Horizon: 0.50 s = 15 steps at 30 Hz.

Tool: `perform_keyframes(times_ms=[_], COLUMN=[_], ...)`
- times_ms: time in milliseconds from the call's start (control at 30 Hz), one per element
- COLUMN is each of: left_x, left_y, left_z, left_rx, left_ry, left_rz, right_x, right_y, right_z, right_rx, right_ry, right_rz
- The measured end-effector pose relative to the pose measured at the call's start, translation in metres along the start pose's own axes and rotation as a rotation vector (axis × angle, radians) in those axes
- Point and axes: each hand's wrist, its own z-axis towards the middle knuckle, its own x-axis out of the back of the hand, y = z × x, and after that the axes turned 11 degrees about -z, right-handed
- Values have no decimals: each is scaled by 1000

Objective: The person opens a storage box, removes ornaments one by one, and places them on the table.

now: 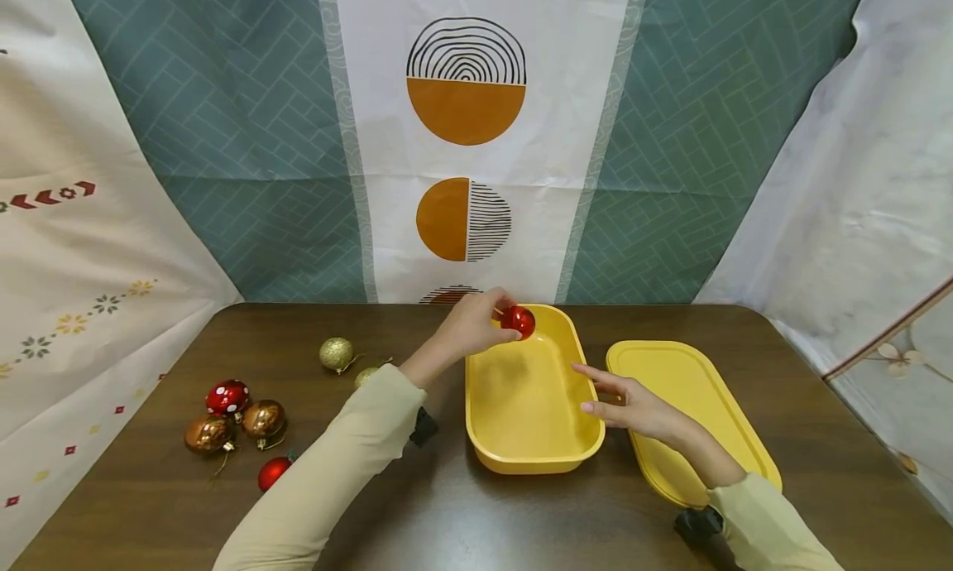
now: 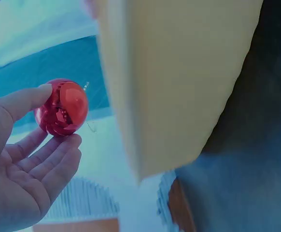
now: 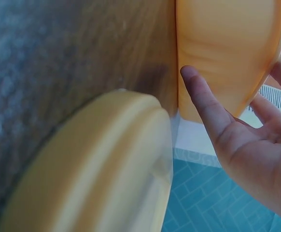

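Note:
A shiny red Christmas bauble (image 1: 519, 322) is pinched between the thumb and fingers of my left hand (image 1: 476, 323), over the far end of a yellow plastic box (image 1: 524, 463). In the left wrist view the same bauble (image 2: 62, 107) sits against the fingertips of my left hand (image 2: 29, 169), apart from the box wall (image 2: 179, 87). The box interior shows bare in the head view. My right hand (image 1: 633, 405) is at the box's right rim, fingers spread and holding nothing. In the right wrist view its thumb is near the outer wall of the box (image 3: 227, 43).
A yellow lid (image 1: 692, 389) lies right of the box. On the left are a gold glitter bauble (image 1: 337, 354), another partly behind the left sleeve (image 1: 365, 376), a spotted red bauble (image 1: 227, 397), two bronze baubles (image 1: 265, 420) and a small red one (image 1: 274, 472). Curtains hang behind the table.

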Motion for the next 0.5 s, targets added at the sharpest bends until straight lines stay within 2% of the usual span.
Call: perform_keyframes(times_ms=[100,233,333,500], left_x=[21,50,70,101], left_y=[0,-7,-15,-32], left_z=[-13,-35,-52,-80], left_rx=[26,31,26,67], left_ry=[26,66,114,178], left_rz=[-82,-181,-183,-135], right_x=[0,1,1,2], right_y=[0,0,0,0], right_z=[-1,-1,-2,-3], right_rx=[8,19,29,37], right_ry=[3,2,-5,-9], right_rz=[5,-2,-4,-1])
